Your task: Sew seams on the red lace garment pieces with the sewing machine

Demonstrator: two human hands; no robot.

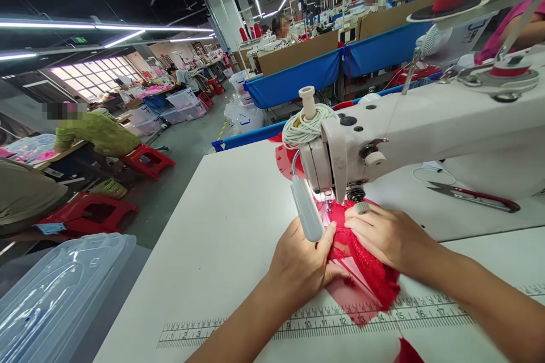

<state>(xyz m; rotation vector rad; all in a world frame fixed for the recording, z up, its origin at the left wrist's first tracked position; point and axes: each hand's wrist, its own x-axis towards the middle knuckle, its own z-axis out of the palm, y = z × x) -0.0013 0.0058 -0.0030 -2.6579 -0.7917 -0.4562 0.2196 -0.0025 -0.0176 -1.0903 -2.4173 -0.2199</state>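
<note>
While the red cloth [377, 272] lies bunched partly beneath the machine [426, 130], my left hand [300, 261], half open, touches its left side. My right hand [385, 232] bends its fingers over the top; whether either pinches, I cannot tell.

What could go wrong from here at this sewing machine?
Finger injury: the left hand and right hand are both close to the presser foot, so a slip might put a fingertip under it.
Caught fold: the red fabric is bunched by the right hand and might get stitched into itself.
</note>
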